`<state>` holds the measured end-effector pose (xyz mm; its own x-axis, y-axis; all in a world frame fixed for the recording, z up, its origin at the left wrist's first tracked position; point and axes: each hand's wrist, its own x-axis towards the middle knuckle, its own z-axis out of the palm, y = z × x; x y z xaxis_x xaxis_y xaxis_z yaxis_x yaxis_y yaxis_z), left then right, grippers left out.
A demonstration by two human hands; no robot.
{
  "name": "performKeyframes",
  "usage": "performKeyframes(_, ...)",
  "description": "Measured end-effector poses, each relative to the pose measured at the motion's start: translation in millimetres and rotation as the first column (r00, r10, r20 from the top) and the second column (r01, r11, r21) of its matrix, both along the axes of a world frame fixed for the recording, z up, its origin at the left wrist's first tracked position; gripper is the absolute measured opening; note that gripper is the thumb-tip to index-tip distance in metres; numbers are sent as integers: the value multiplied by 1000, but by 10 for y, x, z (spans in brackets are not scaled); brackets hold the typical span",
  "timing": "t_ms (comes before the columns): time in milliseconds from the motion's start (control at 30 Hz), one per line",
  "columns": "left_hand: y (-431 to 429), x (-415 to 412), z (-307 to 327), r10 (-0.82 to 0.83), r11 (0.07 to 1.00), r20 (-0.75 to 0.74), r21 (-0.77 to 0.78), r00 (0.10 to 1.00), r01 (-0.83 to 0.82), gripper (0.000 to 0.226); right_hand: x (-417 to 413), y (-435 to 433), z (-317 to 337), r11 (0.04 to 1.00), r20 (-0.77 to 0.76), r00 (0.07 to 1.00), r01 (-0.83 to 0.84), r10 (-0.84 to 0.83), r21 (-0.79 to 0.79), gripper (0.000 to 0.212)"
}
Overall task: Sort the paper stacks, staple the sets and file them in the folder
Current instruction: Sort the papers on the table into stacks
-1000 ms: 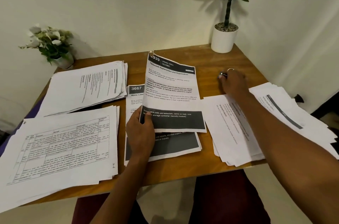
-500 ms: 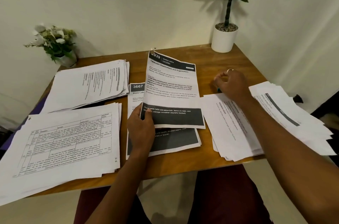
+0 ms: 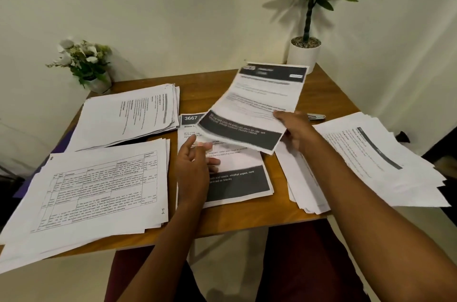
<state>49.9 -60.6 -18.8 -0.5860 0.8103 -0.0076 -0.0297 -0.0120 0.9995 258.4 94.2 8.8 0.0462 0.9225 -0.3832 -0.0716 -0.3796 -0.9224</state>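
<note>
Now that the left hand (image 3: 195, 168) is letting go, its grip apart over the white paper stack marked 3667 (image 3: 237, 178), the right hand (image 3: 294, 128) is taking over the black-banded white printed set (image 3: 257, 104). Its grip is clamping the set's right edge, holding it tilted above the wooden bench (image 3: 321, 94), probably heading for filing.

Single head cam, wide-angle, looking forward and down at the table (image 3: 319, 94) from close range; far wall fills the top.

Banded sheet (image 3: 259, 104) passed from left hand (image 3: 193, 168) to right hand (image 3: 294, 128), now tilted rightward, left fingers loosened
</note>
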Motion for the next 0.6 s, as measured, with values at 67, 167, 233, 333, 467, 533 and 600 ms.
performKeyframes(67, 21, 23, 2, -8, 1000, -40, -2, 999, 8, 32, 83, 46, 18, 992, 28, 993, 120, -119, -30, 18)
performKeyframes(167, 28, 27, -48, -33, 999, -113, -4, 993, 33, 31, 172, 107, 47, 982, 73, 984, 170, -164, -86, 7)
performKeyframes(233, 30, 18, -69, -43, 999, -124, -5, 991, 43, 31, 206, 171, 78, 979, 71, 982, 179, -173, -93, 11)
performKeyframes(333, 46, 14, -79, -38, 999, -129, 8, 991, 40, 28, 261, 288, 149, 977, 52, 978, 206, -203, -60, 22)
performKeyframes(467, 57, 13, -89, -35, 999, -136, 19, 990, 38, 26, 286, 373, 223, 970, -48, 970, 234, -237, -70, 27)
performKeyframes(533, 54, 8, -95, -36, 999, -146, 14, 989, 39, 26, 282, 392, 241, 970, -92, 966, 237, -241, -56, 26)
performKeyframes(600, 52, 6, -101, -38, 999, -147, 20, 988, 42, 26, 282, 401, 243, 972, -114, 965, 231, -235, -48, 25)
